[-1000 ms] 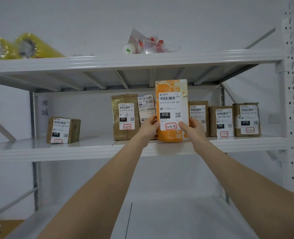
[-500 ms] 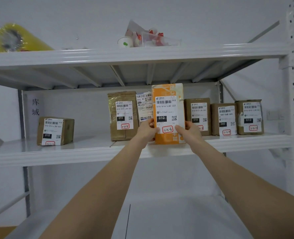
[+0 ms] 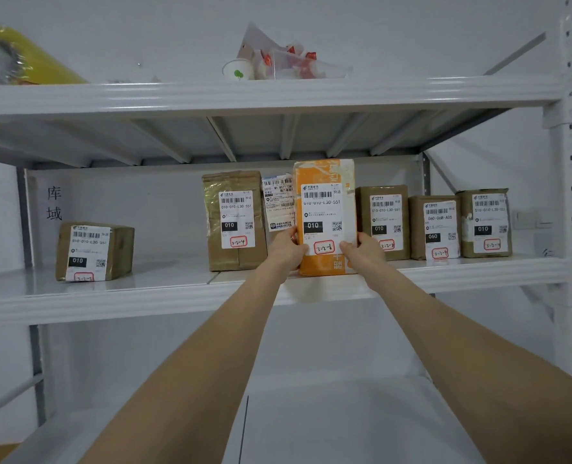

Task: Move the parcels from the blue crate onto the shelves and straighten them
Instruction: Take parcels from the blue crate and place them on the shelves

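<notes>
The bare left forearm (image 3: pixel 211 356) and bare right forearm (image 3: pixel 445 329) are uncovered along all of their length in view, from the lower frame edge to the wrists. The bare left grip (image 3: pixel 286 251) and bare right grip (image 3: pixel 361 254) show only backs, knuckles and thumbs.

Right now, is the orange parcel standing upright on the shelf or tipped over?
Upright: the orange parcel stands on end on the shelf, left hand and right hand holding its sides.
</notes>
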